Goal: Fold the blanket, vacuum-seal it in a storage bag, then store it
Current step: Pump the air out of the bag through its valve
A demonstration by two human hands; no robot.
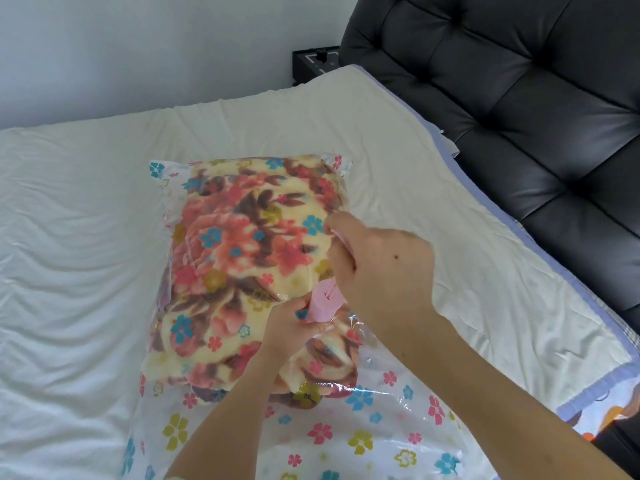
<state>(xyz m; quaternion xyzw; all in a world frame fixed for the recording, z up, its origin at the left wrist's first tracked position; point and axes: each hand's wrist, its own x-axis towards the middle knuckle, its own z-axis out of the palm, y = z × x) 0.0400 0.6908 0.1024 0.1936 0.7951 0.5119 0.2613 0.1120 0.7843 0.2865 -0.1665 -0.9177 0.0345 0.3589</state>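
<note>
- blanket [242,244]: folded, floral; we see it inside the clear flower-printed storage bag [346,431], mid-bed [69,237].
- pump [323,304]: pink, upright on the bag's near right.
- left hand [291,327]: curled round the pump's barrel.
- right hand [381,261]: clenched on the pump's handle.
- headboard [519,98]: dark, tufted, far right.

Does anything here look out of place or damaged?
Nothing damaged. The blanket lies inside the storage bag; left hand and right hand grip the pink pump. Only the white sheet looks rumpled, far left.
</note>
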